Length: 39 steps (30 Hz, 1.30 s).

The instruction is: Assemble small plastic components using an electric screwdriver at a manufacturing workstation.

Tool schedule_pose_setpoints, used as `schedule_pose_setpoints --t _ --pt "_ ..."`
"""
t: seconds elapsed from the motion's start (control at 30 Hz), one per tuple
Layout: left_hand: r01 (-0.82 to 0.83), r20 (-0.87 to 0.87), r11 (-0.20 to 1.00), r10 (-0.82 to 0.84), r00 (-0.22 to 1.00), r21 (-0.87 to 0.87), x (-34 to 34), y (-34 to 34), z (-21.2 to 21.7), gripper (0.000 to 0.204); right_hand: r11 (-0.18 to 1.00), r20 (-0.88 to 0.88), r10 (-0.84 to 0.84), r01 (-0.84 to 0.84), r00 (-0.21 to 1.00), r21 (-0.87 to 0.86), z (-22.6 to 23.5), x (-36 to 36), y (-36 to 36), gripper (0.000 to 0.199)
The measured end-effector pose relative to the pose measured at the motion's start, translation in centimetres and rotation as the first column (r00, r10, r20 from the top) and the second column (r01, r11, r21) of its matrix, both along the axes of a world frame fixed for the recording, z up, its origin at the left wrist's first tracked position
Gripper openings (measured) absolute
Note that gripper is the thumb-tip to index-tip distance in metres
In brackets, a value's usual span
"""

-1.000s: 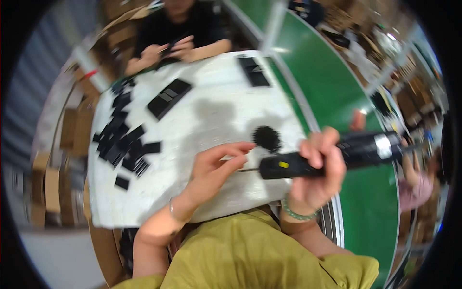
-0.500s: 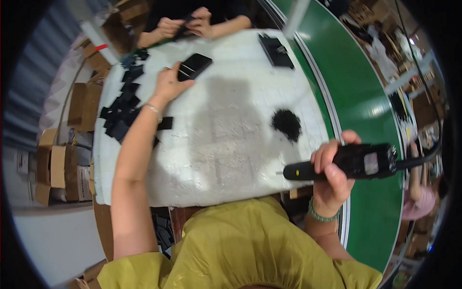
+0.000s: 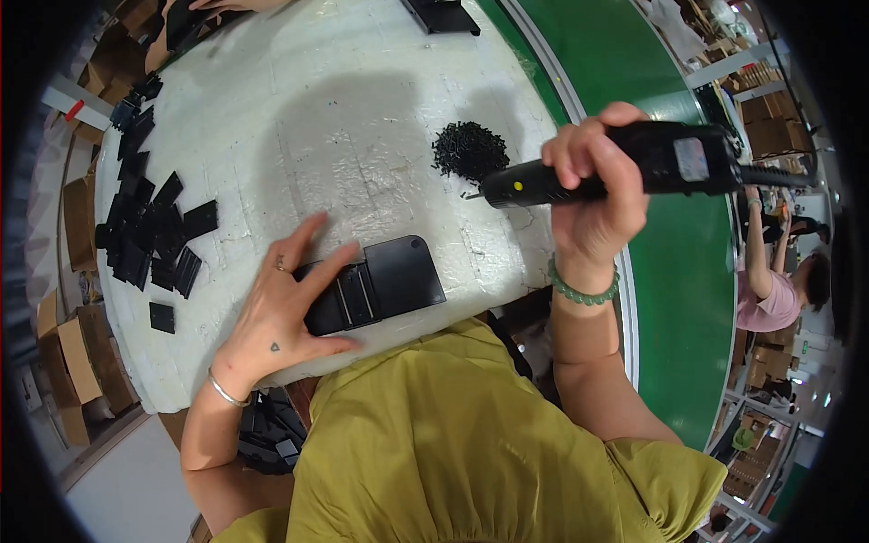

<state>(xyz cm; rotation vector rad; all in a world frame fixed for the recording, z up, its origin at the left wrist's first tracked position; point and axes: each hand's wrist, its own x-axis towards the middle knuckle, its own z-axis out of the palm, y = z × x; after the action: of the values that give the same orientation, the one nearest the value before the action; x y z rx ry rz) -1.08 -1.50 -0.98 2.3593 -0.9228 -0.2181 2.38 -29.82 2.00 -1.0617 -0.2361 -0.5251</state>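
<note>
My left hand straddles the left end of a flat black plastic part, holding it on the table near the front edge. Its thumb lies along the near side, and the index finger reaches over the far side. Two thin light strips cross the part's middle. My right hand is closed around a black electric screwdriver, tilted with its cord leading off right. The screwdriver's tip is at the near edge of a pile of small black screws. Whether a screw sits on the tip is too small to tell.
Loose black plastic pieces lie heaped along the left side of the white table. Another black part lies at the far edge. A co-worker's hands are at the far left. A green conveyor belt runs along the right.
My left hand has brought the black plastic part from the far side to the near edge. My right hand has moved the screwdriver forward and left, to the screw pile. The view has shifted.
</note>
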Motion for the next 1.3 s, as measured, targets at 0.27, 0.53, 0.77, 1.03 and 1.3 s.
schedule_pose_setpoints --t 0.27,0.53,0.77,1.03,1.3 --pt "0.057 0.172 0.979 -0.023 0.985 -0.193 2.7 -2.1 0.2 0.041 0.997 -0.015 0.045 -0.044 0.999 0.066 0.1 -0.5 0.0 0.027" --pt "0.266 0.381 0.917 -0.142 0.914 -0.296 5.9 -8.2 0.4 0.026 0.957 0.164 0.256 -0.274 0.953 0.097 3.8 -3.3 0.5 0.037" --pt "0.175 0.338 0.909 -0.041 0.940 -0.377 5.0 -7.6 0.8 0.017 0.921 0.252 0.387 -0.384 0.887 -0.065 4.6 -3.8 0.6 0.039" --pt "0.182 0.423 0.933 -0.035 0.905 -0.312 4.6 -6.5 0.5 0.014 0.864 0.304 0.465 -0.352 0.831 -0.360 4.7 -3.6 3.3 0.033" --pt "0.070 0.394 0.966 0.035 0.918 -0.248 3.5 -5.0 0.9 0.024 0.895 0.282 0.394 -0.296 0.875 -0.334 3.9 -3.1 5.1 0.029"
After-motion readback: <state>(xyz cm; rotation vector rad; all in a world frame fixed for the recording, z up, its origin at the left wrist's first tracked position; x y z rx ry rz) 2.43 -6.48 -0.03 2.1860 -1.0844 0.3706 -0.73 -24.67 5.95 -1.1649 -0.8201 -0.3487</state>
